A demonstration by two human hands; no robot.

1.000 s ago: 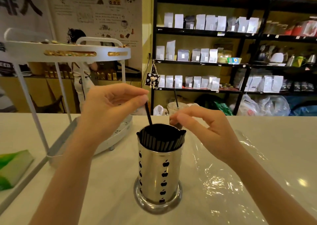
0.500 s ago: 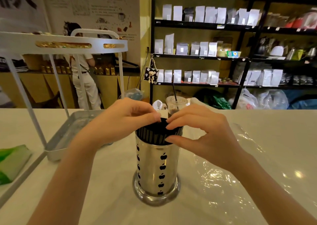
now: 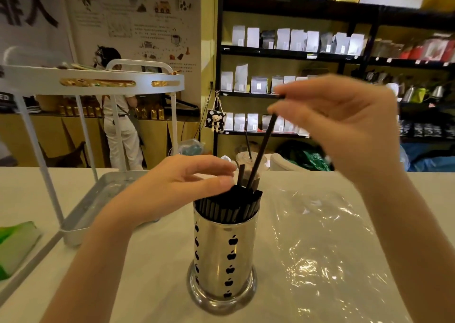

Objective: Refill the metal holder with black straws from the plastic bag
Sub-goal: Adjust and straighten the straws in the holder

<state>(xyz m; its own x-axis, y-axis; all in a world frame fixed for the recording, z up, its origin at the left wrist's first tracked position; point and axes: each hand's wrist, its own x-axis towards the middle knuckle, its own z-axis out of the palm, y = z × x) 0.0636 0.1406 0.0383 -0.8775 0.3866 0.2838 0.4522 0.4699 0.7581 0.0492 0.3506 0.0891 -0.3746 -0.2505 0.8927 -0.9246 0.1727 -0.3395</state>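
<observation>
**Straw held over a full holder**

Shop shelves (image 3: pixel 283 51) w/ white bags fill the back wall. Up front is a pale counter (image 3: pixel 157 261). Holder (image 3: pixel 225 253) stands upright in the middle, near the front edge, packed w/ black straws (image 3: pixel 227 203) to its rim. Right hand (image 3: pixel 344 125) is up high, pinching one straw (image 3: pixel 261 150) by its top; the straw tilts, low end at the pack. Left hand (image 3: pixel 177 187) is open, fingers loose, fingertips at the holder's left rim. Another straw (image 3: pixel 240 175) pokes up above the rest. Clear bag (image 3: pixel 325 248) lies flat just right of the holder. Tray stand (image 3: pixel 81 214) sits left; bare counter between it & the holder.
</observation>
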